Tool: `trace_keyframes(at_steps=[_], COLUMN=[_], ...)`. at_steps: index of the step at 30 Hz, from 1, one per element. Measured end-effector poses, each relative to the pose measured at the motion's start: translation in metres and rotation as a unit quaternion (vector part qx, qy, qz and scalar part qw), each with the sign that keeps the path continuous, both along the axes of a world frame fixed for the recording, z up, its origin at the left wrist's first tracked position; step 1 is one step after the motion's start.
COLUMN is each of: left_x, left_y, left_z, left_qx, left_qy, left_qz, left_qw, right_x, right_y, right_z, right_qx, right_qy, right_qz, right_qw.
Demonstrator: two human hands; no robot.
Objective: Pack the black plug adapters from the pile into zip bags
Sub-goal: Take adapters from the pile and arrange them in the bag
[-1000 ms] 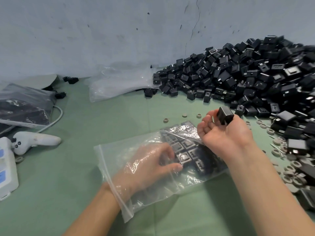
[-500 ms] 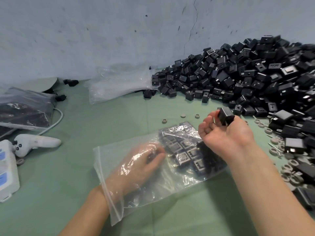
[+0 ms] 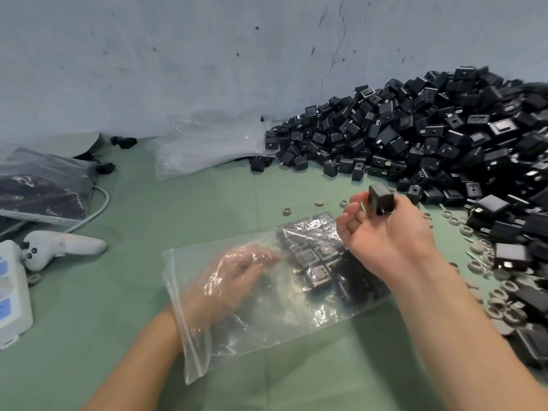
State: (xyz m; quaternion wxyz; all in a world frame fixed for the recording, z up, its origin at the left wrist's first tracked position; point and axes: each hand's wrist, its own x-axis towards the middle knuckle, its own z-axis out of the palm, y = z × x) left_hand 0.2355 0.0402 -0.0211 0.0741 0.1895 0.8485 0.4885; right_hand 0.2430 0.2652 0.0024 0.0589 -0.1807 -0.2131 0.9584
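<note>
A clear zip bag (image 3: 267, 321) lies flat on the green table in front of me, its opening facing me at the left. Several black plug adapters (image 3: 320, 262) lie in rows in its far end. My left hand (image 3: 234, 277) is inside the bag, fingers apart, a little short of those adapters and holding nothing. My right hand (image 3: 385, 232) hovers palm up over the bag's far right corner and pinches one black plug adapter (image 3: 381, 200) at the fingertips. The big pile of black adapters (image 3: 430, 137) fills the right side against the wall.
Empty clear bags (image 3: 207, 149) lie at the back centre. A filled bag (image 3: 41, 188) sits far left, with a white controller (image 3: 62, 247), a cable and a white box (image 3: 12, 292) nearby. Small grey rings (image 3: 498, 304) are scattered along the pile's near edge.
My left hand has drawn back inside the bag, away from the packed adapters. My right hand has stayed over the bag's corner with the same adapter.
</note>
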Motion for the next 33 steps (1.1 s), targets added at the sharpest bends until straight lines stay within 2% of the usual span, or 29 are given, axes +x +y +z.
trace_keyframes(at_steps=[3,6,8,10,12,14,16,19,23,26,33], left_x=[-0.005,-0.013,-0.015,-0.014,-0.007,0.004,0.016,0.030,0.032,0.032,0.033], left_y=[-0.035,-0.068,-0.081,-0.088,-0.085,-0.074,-0.061,-0.047,-0.044,-0.048,-0.055], left_z=[0.013,0.015,0.016,0.022,0.031,0.039,0.042,0.039,0.029,0.026,0.026], left_qx=[0.028,0.001,0.049,0.109,0.144,0.141,0.121,0.069,0.020,0.019,0.047], left_qy=[-0.012,0.014,0.040,0.103,0.164,0.199,0.217,0.206,0.218,0.229,0.219], left_qz=[0.049,0.128,0.212,0.285,0.311,0.279,0.203,0.091,0.067,0.069,0.091], left_qw=[0.998,0.992,0.975,0.947,0.925,0.929,0.947,0.972,0.973,0.971,0.970], right_x=[-0.001,-0.002,-0.001,0.001,0.003,0.006,0.010,0.012,0.011,0.012,0.015], right_y=[-0.006,-0.017,-0.026,-0.037,-0.047,-0.057,-0.068,-0.085,-0.097,-0.100,-0.111], right_z=[0.002,0.007,0.010,0.012,0.014,0.017,0.018,0.015,0.008,0.006,0.010], right_qx=[0.033,0.113,0.182,0.260,0.339,0.392,0.433,0.485,0.540,0.545,0.511], right_qy=[0.023,0.028,0.025,0.027,0.054,0.097,0.131,0.175,0.192,0.195,0.195], right_qz=[0.018,0.035,0.050,0.067,0.095,0.131,0.162,0.192,0.194,0.195,0.198], right_qw=[0.999,0.993,0.982,0.963,0.934,0.905,0.877,0.835,0.796,0.791,0.813])
